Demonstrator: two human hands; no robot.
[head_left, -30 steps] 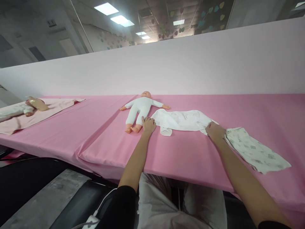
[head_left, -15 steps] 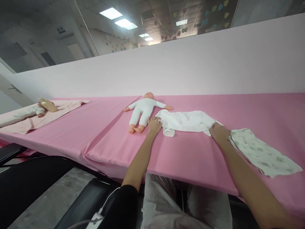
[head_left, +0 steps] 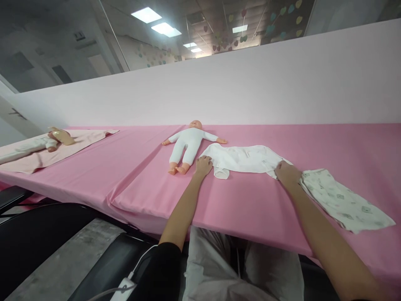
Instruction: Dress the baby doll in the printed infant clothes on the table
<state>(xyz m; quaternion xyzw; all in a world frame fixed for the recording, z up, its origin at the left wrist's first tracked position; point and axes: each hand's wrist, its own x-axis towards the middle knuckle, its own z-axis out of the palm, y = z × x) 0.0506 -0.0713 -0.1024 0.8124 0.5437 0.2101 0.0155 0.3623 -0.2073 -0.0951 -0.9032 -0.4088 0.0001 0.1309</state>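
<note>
A white baby garment (head_left: 247, 159) lies stretched sideways on the pink-covered table, with a small rolled part (head_left: 221, 173) hanging toward me near its left end. My left hand (head_left: 204, 165) is closed on its left end, fingers bent over the cloth. At the opposite end, my right hand (head_left: 286, 172) is clenched on the fabric; its fingertips are hidden. A baby doll (head_left: 189, 144) in a white suit lies on its back just beyond my left hand, arms spread, feet toward me. Beside my right wrist rests a folded patterned white cloth (head_left: 344, 200).
At the far left another doll (head_left: 34, 146) and a yellowish bottle-like object (head_left: 62, 136) lie on a pale pink cloth (head_left: 81, 144). A white wall (head_left: 219, 92) runs behind the table (head_left: 140, 188). Black chairs (head_left: 106, 267) stand below its front edge.
The fingers of my left hand have moved over the garment's left end, and that edge now reaches slightly farther left. My right hand stays in place.
</note>
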